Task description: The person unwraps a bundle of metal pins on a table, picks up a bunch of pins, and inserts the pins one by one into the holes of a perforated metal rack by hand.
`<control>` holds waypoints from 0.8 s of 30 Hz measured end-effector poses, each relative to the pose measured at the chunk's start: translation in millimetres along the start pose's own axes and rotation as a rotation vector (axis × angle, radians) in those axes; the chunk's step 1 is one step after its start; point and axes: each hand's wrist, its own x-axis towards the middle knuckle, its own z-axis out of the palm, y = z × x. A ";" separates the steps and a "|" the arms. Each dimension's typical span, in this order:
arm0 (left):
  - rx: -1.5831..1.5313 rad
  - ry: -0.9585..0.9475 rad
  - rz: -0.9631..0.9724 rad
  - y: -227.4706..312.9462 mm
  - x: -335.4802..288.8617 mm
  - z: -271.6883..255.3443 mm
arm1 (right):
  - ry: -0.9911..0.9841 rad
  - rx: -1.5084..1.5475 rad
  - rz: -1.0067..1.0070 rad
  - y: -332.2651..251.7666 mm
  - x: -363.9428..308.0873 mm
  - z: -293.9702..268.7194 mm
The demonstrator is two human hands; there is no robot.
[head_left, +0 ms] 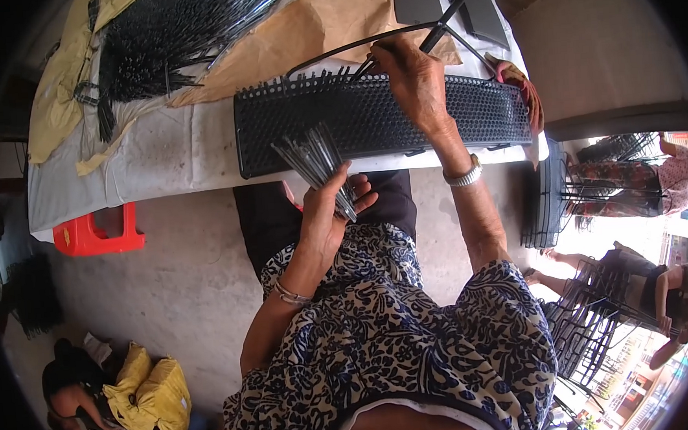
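Left grip (326, 212) curled round strip bundle (315, 160); right grip (417, 83) pinched, seemingly on slim dark strips (363, 68). Perforated panel (468, 113) just beneath: best align each squarely.

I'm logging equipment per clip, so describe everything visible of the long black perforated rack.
The black perforated rack is long, roughly rectangular and densely dotted with small holes; plastic or metal, I cannot tell. It sits lengthwise along the near edge of the white-covered table. Thin dark rods stick up along its far edge, left of the right hand, whose contact with it is unclear.
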 end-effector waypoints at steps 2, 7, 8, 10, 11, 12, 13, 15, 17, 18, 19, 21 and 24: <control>0.017 0.000 -0.003 -0.2 0.5 -3.5 | -0.071 -0.122 -0.066 -1.6 4.7 -4.8; 0.057 0.014 -0.009 2.7 -1.9 -1.8 | -0.145 -0.033 -0.004 -3.9 9.7 -8.4; 0.069 0.023 -0.011 3.9 -2.7 0.6 | -0.161 -0.040 0.001 -3.1 11.3 -8.9; 0.080 0.032 -0.015 3.5 -3.2 2.4 | -0.197 0.033 -0.055 7.0 13.6 -6.1; 0.073 0.037 -0.006 3.1 -3.2 2.4 | -0.232 0.107 -0.113 10.0 15.0 -4.6; 0.065 0.042 0.004 2.8 -3.1 2.5 | -0.233 0.107 -0.112 12.4 16.2 -4.7; 0.066 0.043 0.004 1.9 -1.3 0.2 | -0.226 0.068 -0.108 14.3 17.2 -5.4; 0.041 -0.039 0.012 -0.5 3.7 -6.3 | -0.220 0.029 -0.104 14.3 17.7 -5.4; 0.028 -0.064 0.024 -3.4 4.4 -8.9 | -0.265 0.086 -0.134 12.7 17.8 -4.8; 0.016 -0.088 0.035 -3.8 4.1 -9.1 | -0.263 0.087 -0.136 11.6 18.0 -5.1; 0.018 -0.089 0.037 -3.2 3.8 -8.6 | -0.279 0.067 -0.131 10.0 18.2 -5.8; 0.015 -0.107 0.063 -1.5 2.2 -6.0 | -0.297 0.049 -0.131 7.4 18.4 -8.0; -0.009 -0.093 0.077 -0.7 -0.2 -2.3 | -0.374 -0.047 -0.127 8.0 16.9 -13.2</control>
